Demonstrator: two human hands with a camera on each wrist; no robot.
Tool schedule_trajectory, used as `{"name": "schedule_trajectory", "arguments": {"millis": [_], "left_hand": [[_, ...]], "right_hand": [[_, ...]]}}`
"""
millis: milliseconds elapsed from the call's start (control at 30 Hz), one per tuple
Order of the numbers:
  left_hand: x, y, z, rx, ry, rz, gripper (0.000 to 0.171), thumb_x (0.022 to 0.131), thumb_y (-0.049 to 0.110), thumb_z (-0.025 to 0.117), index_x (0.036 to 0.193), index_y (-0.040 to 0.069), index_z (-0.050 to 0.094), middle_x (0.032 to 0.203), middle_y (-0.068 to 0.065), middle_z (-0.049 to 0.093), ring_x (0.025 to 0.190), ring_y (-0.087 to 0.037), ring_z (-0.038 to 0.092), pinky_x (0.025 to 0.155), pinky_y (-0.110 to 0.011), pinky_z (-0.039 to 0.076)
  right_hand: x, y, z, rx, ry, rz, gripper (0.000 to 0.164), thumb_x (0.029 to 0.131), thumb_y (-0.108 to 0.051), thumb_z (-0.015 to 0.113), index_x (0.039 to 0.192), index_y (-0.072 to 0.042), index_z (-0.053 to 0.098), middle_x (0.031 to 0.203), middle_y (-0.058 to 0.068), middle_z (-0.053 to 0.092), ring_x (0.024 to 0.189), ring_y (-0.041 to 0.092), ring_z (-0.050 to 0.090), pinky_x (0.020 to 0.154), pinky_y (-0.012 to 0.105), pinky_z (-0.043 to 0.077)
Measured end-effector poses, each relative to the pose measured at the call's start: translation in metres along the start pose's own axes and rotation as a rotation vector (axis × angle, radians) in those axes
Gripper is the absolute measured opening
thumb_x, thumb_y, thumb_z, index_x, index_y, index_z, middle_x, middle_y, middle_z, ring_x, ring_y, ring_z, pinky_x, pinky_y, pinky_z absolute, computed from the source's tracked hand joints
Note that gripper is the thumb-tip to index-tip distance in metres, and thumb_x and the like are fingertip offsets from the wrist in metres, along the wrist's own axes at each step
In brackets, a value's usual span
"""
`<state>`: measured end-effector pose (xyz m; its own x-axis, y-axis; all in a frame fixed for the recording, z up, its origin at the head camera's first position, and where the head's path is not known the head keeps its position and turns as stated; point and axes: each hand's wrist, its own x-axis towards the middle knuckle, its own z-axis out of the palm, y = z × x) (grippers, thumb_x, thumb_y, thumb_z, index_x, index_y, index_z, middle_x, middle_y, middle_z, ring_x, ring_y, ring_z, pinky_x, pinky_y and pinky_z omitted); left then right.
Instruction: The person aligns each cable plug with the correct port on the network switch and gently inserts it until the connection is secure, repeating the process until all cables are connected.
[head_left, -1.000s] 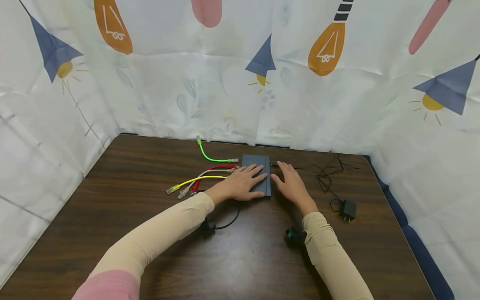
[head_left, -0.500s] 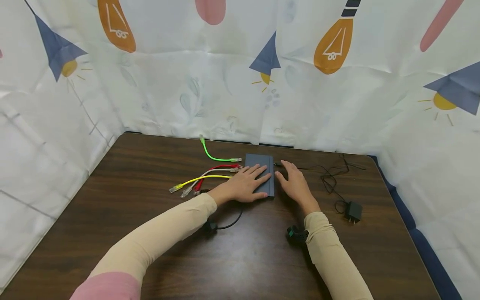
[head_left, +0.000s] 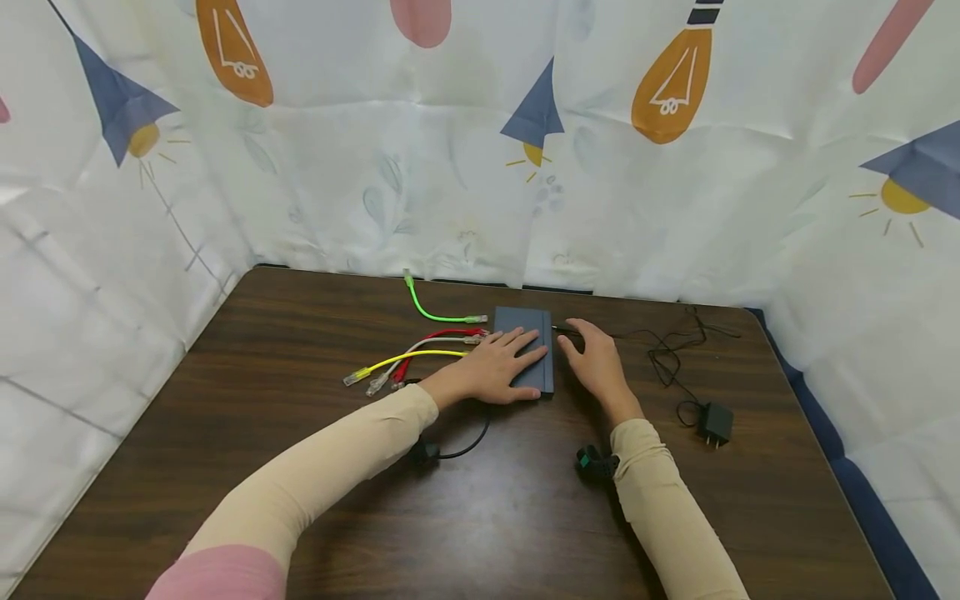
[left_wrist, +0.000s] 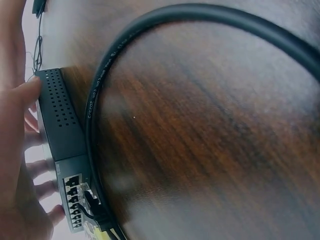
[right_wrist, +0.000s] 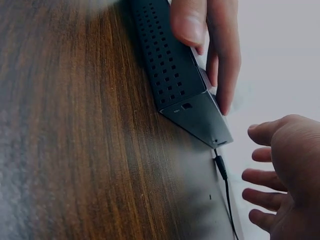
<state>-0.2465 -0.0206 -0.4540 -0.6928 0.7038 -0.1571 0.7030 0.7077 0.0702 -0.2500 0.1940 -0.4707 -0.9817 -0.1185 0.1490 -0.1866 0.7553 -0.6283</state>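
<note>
A dark blue-grey network switch (head_left: 522,318) lies on the table, its row of ports (left_wrist: 73,200) facing left. My left hand (head_left: 497,369) rests on top of it, fingers spread, thumb near its front edge. Beside the switch's right side is my right hand (head_left: 597,364), its fingers loosely bent around nothing. The right wrist view shows a gap between that hand (right_wrist: 292,175) and the switch (right_wrist: 165,60). A black power plug (right_wrist: 221,167) sits at the switch's far right corner, its thin tip meeting the side.
Yellow (head_left: 408,357), grey (head_left: 386,377) and red (head_left: 457,332) network cables lie left of the switch. A green cable (head_left: 431,317) lies behind them. The black power cord (head_left: 663,350) tangles to the right, with its adapter (head_left: 715,423). A thick black cable (left_wrist: 92,95) loops near the left wrist.
The head view has shifted slightly, moving the scene right in frame. The right hand's fingers bend a little more near the plug. The left hand stays on the switch.
</note>
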Motion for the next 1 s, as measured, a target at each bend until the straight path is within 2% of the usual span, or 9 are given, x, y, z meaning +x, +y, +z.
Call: {"name": "schedule_trajectory", "arguments": {"millis": [400, 767, 1000], "left_hand": [[0.0, -0.001, -0.001, 0.008, -0.006, 0.015, 0.079, 0.092, 0.067, 0.041, 0.156, 0.027, 0.018, 0.164, -0.004, 0.011, 0.151, -0.028, 0.015, 0.119, -0.05, 0.021], [-0.001, 0.001, -0.003, -0.013, -0.014, 0.008, 0.079, 0.092, 0.066, 0.045, 0.156, 0.026, 0.02, 0.164, -0.004, 0.011, 0.151, -0.028, 0.015, 0.119, -0.051, 0.022], [0.0, 0.001, -0.004, -0.012, -0.032, -0.003, 0.081, 0.091, 0.066, 0.047, 0.156, 0.028, 0.019, 0.164, -0.003, 0.011, 0.151, -0.028, 0.015, 0.119, -0.05, 0.022]], "right_hand": [[0.005, 0.003, 0.001, 0.004, 0.003, 0.003, 0.047, 0.098, -0.03, 0.057, 0.138, -0.007, 0.052, 0.141, 0.016, 0.053, 0.133, 0.035, 0.046, 0.11, 0.052, 0.037], [0.01, 0.003, 0.003, -0.006, -0.005, -0.012, 0.041, 0.096, -0.024, 0.061, 0.132, -0.005, 0.058, 0.136, 0.018, 0.056, 0.13, 0.038, 0.049, 0.107, 0.054, 0.039], [0.014, 0.004, 0.005, 0.003, -0.001, 0.011, 0.037, 0.094, -0.02, 0.063, 0.129, -0.006, 0.061, 0.133, 0.018, 0.058, 0.127, 0.037, 0.051, 0.105, 0.053, 0.041]]}}
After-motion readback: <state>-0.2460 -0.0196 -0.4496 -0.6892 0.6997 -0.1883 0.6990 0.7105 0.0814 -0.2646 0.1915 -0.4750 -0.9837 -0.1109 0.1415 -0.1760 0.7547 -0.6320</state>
